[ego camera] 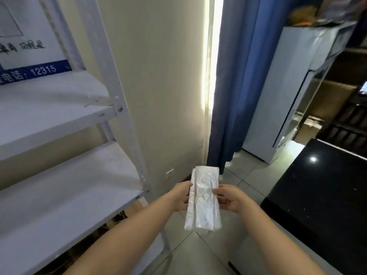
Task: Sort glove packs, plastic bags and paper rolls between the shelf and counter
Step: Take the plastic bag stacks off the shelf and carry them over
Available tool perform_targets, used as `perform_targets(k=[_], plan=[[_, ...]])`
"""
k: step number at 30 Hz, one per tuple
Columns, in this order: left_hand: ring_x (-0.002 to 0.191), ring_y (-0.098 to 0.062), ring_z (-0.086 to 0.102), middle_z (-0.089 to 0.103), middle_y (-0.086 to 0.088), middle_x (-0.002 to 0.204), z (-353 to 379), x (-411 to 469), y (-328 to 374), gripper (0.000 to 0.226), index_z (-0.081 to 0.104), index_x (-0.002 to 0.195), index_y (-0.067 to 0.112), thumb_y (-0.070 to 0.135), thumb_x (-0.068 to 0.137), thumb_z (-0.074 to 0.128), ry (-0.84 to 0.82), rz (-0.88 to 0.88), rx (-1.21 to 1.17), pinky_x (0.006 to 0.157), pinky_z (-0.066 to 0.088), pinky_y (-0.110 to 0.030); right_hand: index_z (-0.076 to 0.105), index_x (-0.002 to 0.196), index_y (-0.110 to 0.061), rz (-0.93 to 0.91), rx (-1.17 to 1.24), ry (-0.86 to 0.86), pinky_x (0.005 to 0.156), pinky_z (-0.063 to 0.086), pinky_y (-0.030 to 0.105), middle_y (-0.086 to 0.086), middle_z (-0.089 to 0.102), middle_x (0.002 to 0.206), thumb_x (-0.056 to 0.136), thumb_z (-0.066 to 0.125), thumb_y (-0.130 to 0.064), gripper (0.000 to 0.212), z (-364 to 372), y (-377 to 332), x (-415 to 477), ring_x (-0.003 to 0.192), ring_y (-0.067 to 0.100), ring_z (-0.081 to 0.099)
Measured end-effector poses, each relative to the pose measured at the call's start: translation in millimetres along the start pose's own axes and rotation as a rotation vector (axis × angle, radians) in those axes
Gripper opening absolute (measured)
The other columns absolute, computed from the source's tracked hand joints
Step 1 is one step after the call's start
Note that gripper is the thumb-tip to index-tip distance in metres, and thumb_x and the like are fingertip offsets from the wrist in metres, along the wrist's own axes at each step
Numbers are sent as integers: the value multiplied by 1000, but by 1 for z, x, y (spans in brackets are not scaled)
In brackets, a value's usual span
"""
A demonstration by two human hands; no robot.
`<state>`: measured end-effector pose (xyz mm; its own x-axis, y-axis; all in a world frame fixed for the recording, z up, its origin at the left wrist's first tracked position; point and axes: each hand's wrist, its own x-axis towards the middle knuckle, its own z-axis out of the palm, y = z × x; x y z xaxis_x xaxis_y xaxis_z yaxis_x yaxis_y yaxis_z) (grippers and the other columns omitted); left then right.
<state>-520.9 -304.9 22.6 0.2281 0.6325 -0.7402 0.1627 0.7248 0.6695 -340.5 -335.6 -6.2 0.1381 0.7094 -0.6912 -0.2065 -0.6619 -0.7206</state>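
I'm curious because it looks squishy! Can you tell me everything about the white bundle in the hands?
The bundle of plastic bags is white, thin and shiny, folded flat into a long wrinkled stack. A thin yellowish band ties its middle. It is held in the air above the tiled floor, pointing away from the person. The left hand holds its left edge and the right hand its right edge, both near the band.
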Motion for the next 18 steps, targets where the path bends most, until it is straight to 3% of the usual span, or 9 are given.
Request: perform_targets(k=[4,6,8,11,14,18], plan=[[88,-25,66,70,-6,92,21,37,36,22,68,97,12,29,97,53,-31,-39,98,73,57,-38,65,105,-8,48,60,73,69,60,41,19,72,104,93,60,0,15,-24,-22,37,93,33,71],[93,-27,67,70,-9,101,26,70,54,30,67,110,10,30,88,59,-26,-44,178,77,59,-40,65,108,-3,57,123,92,66,60,41,20,72,105,92,62,-4,16,-34,-34,59,93,34,72],[93,-28,68,70,-10,103,35,102,73,35,67,110,10,32,83,65,-76,-58,228,80,59,-42,67,109,0,68,210,123,66,61,42,20,73,105,92,63,-7,18,-43,-47,77,94,36,71],[84,-26,67,73,-9,86,57,116,107,26,67,95,8,34,92,62,-182,-93,250,78,57,-38,70,107,2,74,263,193,70,61,46,20,75,95,90,59,-5,21,-60,-65,99,90,36,72],[67,-22,62,68,-5,56,79,145,137,30,61,80,8,29,99,52,-266,-112,280,62,51,-33,69,103,2,64,276,260,74,61,48,18,74,85,91,52,0,21,-80,-81,121,86,35,71],[59,-23,62,64,-8,65,107,179,160,24,58,80,8,25,96,52,-284,-122,296,59,54,-30,66,92,-1,115,279,368,78,59,47,14,70,75,91,50,4,17,-105,-93,146,77,30,67]])
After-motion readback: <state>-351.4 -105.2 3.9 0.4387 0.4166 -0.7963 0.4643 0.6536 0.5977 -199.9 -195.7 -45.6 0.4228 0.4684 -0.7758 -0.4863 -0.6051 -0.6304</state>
